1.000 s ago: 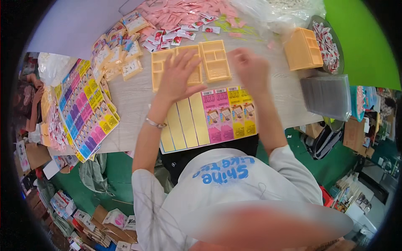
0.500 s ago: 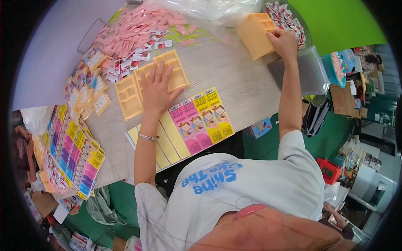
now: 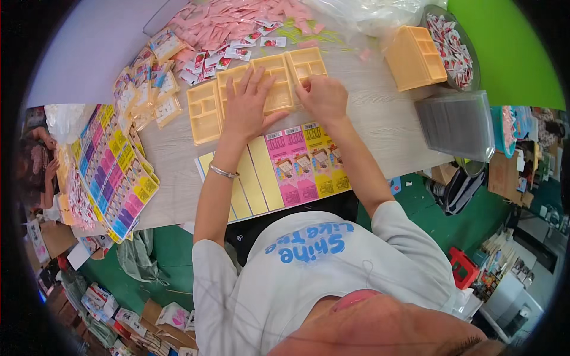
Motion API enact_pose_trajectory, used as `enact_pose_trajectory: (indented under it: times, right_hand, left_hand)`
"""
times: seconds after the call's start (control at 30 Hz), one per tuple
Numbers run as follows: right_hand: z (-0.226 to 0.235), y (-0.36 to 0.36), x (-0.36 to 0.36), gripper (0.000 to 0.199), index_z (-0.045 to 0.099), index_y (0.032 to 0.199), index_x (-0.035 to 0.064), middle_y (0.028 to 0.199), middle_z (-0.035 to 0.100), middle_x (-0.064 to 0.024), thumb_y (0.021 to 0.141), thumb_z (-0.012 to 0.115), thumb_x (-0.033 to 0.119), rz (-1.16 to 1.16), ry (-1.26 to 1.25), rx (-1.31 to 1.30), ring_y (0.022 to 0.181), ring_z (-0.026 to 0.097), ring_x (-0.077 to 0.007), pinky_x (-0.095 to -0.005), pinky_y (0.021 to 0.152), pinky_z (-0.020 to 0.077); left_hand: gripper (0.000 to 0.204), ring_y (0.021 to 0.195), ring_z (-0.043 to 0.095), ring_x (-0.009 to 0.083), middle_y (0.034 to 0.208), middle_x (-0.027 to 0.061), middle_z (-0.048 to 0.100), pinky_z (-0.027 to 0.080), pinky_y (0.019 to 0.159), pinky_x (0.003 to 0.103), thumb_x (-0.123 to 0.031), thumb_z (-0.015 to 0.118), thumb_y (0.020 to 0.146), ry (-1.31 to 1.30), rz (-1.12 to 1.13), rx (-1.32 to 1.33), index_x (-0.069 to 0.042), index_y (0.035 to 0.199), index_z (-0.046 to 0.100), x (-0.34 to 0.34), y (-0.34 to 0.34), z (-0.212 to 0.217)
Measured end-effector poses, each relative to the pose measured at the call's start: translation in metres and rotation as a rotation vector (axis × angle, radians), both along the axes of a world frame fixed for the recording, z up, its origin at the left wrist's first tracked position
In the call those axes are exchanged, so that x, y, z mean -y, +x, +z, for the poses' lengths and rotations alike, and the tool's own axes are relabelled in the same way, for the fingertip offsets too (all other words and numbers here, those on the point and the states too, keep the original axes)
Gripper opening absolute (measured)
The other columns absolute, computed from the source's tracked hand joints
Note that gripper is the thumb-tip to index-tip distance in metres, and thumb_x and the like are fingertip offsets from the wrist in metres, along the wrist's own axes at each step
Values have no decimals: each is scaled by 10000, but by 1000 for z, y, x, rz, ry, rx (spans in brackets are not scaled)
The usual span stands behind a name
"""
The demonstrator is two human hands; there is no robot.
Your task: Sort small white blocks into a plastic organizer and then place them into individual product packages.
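Note:
Several shallow peach compartment trays lie in a row on the table; the leftmost tray sits slightly apart in angle. My left hand rests flat across the middle trays, fingers spread, a bangle at its wrist. At the row's right end, the closed fingers of my right hand grip the near edge of another peach tray. Its thumb side touches the tray; part of that tray is hidden under the hand. Just nearer to me is a printed card sheet with pink and yellow panels, beside blank pale-yellow strips.
A stack of peach trays stands at the right, beside a bowl of sachets and clear plastic cases. Pink packets and strawberry-marked sachets cover the back. Wrapped packs and colourful printed sheets lie left.
My right hand has left the tray stack and moved left, bringing a tray to the row's right end. My left hand stays on the middle trays. The whole view has shifted.

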State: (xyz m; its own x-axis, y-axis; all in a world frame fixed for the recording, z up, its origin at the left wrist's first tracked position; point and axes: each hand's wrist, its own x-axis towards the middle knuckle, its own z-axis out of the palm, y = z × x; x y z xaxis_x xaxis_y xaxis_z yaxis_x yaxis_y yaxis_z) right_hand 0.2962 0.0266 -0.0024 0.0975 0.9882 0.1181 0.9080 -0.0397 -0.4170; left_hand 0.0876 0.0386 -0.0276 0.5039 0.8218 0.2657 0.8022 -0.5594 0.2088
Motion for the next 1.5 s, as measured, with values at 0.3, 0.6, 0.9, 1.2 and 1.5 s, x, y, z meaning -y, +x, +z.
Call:
enact_pose_trajectory:
  times: [0.3,0.6,0.9,1.2,1.5]
  right_hand:
    - [100,181,-14,271,771,969,122,775,720,-124,938,653,364,-447,717,467,697,706,-282,-418,684,550]
    - [94,221,-25,306,768,893,101,816,735,-113,893,661,387,-301,138,409,755,715,-315,-434,688,552]
    - [109,131,11,114,724,797,69,701,680,-106,816,744,179,-33,423,0,614,675,-266,-366,579,532]
    - [-10,49,4,136,756,806,82,728,702,-101,846,727,209,-49,18,-13,639,692,-250,-367,597,545]
    - [84,136,-118,281,642,1172,17,840,674,-29,986,643,227,36,812,-105,662,627,-120,-246,573,490]
  left_hand:
    - [730,1486,309,304,1577,54,410,168,1192,613,-572,641,885,-41,5,-58,-198,1488,471,-3,75,-2]
    - [710,1480,322,283,1581,40,406,138,1210,581,-558,643,890,-11,-2,4,-206,1482,474,7,55,-9]
    - [654,1454,357,283,1535,43,450,173,1198,570,-518,630,914,-17,-17,-14,-177,1454,494,7,50,-6]
    - [644,1440,355,296,1447,85,494,183,1191,557,-515,643,900,-28,-37,104,-127,1403,535,-3,65,23]
    - [766,1509,250,331,1597,80,374,94,1211,598,-605,587,894,-94,-61,29,-170,1511,454,-11,115,-9]
